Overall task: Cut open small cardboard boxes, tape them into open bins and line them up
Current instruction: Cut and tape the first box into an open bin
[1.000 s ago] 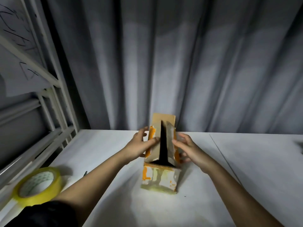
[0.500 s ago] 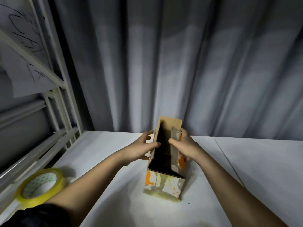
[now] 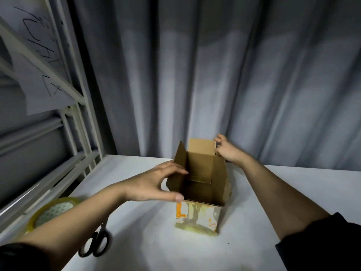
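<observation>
Box (image 3: 199,194) stands upright mid-table (image 3: 293,192), top open, flaps up, old tape and orange marks on its near face. Left hand (image 3: 154,184) has straight, spread fingers touching the left flap and near-left rim; right hand (image 3: 227,152) has curled fingers pinching the far-right flap edge. Looks light, thin corrugated card, stiff along the walls but bendy at flap creases and easy to tip, so best held by the side walls near the corners; tape roll (image 3: 52,214) and scissors (image 3: 95,243) lie by the near-left edge.
</observation>
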